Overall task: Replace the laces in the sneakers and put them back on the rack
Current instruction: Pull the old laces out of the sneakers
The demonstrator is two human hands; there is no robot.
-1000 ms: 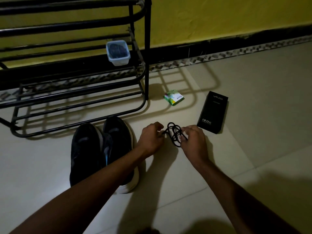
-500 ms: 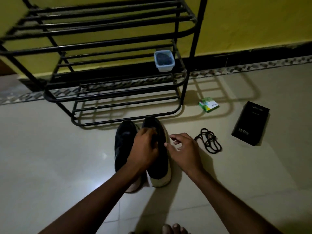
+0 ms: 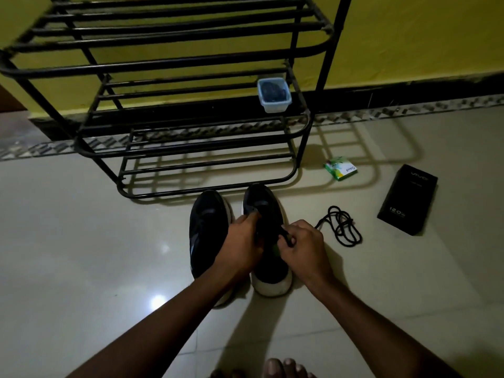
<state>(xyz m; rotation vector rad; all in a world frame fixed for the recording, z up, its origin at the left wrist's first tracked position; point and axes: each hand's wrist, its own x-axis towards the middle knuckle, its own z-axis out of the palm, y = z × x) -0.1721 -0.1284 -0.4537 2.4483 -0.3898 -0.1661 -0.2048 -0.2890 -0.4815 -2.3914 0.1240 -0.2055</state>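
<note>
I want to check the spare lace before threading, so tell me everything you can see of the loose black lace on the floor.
The loose black lace is a thin cord-like string, dark and matte. It lies slack in a few overlapping loops on the pale tiled floor, between the right-hand sneaker and the black box. One end trails toward the right hand; contact is unclear.

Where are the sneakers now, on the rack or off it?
Off. Both sneakers stand side by side on the floor before the rack; the left hand grips the right sneaker, the right hand pinches a lace.
</note>
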